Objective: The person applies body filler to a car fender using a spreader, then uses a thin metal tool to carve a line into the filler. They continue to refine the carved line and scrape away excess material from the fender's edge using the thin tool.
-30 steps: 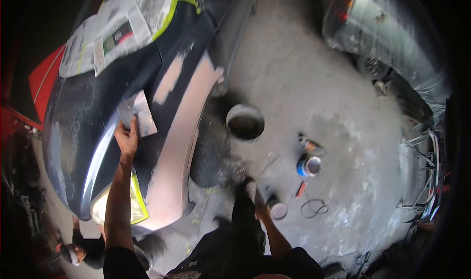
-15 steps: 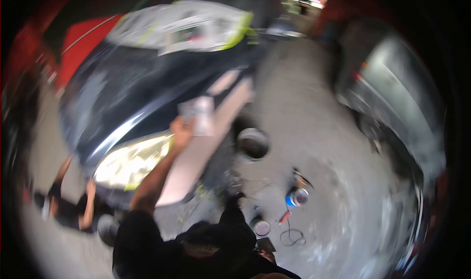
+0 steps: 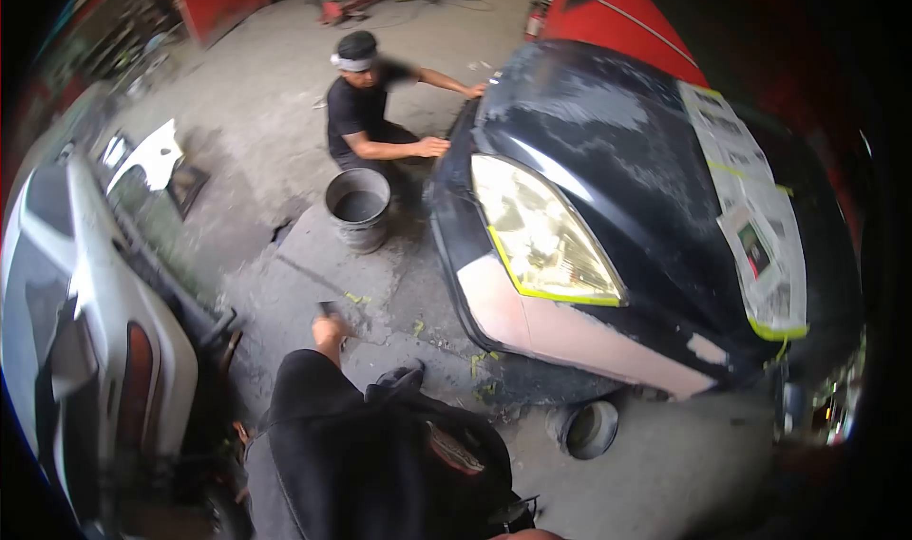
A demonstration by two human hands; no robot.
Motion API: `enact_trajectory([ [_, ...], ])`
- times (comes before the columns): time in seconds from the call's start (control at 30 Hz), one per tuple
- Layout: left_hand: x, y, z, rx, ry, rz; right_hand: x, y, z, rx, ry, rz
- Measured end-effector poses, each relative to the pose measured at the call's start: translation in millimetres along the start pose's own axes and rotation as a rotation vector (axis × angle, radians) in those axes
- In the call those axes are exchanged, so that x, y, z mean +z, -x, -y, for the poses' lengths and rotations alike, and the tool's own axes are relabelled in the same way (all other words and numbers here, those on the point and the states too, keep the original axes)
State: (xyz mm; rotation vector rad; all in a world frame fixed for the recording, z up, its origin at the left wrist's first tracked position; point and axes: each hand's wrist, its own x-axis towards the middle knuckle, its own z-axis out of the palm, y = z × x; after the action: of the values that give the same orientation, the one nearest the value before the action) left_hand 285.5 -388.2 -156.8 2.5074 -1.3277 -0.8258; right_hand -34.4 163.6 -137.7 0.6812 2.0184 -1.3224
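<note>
My left hand (image 3: 328, 334) hangs over the concrete floor, left of the car front, blurred by motion. Its fingers are closed around a small dark flat piece (image 3: 329, 308), whose kind I cannot make out. The hand is apart from the dark car front (image 3: 608, 160). Pinkish-beige filler or primer (image 3: 570, 336) covers a strip below the headlight (image 3: 537, 231), which has yellow-green tape along its edge. My right hand is not in view; my dark clothing fills the bottom middle.
A crouching person (image 3: 361, 103) has both hands at the bumper's far edge. Beside them stands a grey bucket (image 3: 359, 203); another bucket (image 3: 587, 431) sits near the fender. A silver car (image 3: 142, 341) is at left. Taped newspaper (image 3: 746, 179) lies across the dark car.
My view has swung left, bringing the crouching person and silver car in. My left hand has moved off the fender and now hangs over the floor.
</note>
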Motion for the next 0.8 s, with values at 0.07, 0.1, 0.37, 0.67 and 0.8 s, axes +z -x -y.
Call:
enact_trajectory([
  [0.07,-42.0,4.0,72.6,-0.143,0.116,-0.185,-19.5,-24.8,14.9,-0.019,0.033,0.028],
  [0.1,-55.7,10.7,105.8,-0.115,0.116,-0.135,-30.2,-36.3,22.4,-0.026,0.046,0.033],
  [0.37,-57.1,175.7,190.8,-0.009,-0.007,0.1,-102.8,-166.1,46.6,0.103,0.023,0.308],
  [0.67,-10.8,146.7,143.1,0.245,0.065,0.238,-52.4,-59.5,25.6,-0.071,0.265,0.107],
  [0.8,16.5,107.9,125.1,0.274,-0.011,0.285,-53.5,-31.3,21.6,-0.267,0.404,0.086],
])
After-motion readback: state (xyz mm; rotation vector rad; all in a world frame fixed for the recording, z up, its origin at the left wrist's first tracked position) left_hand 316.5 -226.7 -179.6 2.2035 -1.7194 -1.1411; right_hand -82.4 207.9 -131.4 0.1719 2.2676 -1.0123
